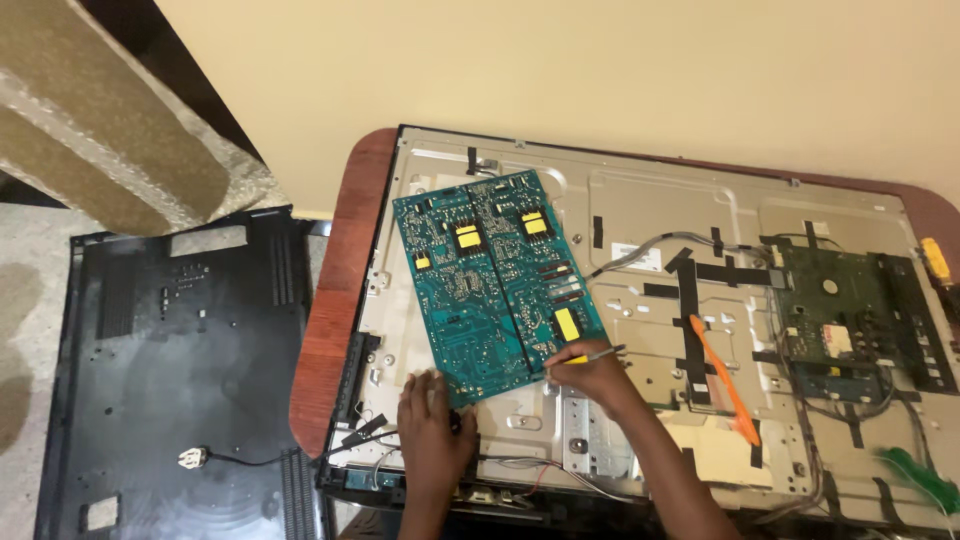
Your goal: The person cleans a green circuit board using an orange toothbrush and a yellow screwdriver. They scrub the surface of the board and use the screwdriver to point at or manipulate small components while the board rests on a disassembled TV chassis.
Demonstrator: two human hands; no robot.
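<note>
A large teal circuit board [495, 280] with yellow patches lies solder side up on the bare metal back of a flat television [640, 210]. My left hand [432, 425] rests on the board's near corner, fingers spread on its edge. At the board's near right edge, my right hand [590, 372] grips a thin tool with a yellow handle [592, 355], its metal tip pointing right.
The television lies on a reddish wooden table [330, 320]. An orange pry tool [725, 378] and a smaller green board [850, 320] sit to the right. A black plastic back cover [170, 370] lies on the floor at left. A green tool [915, 475] is at bottom right.
</note>
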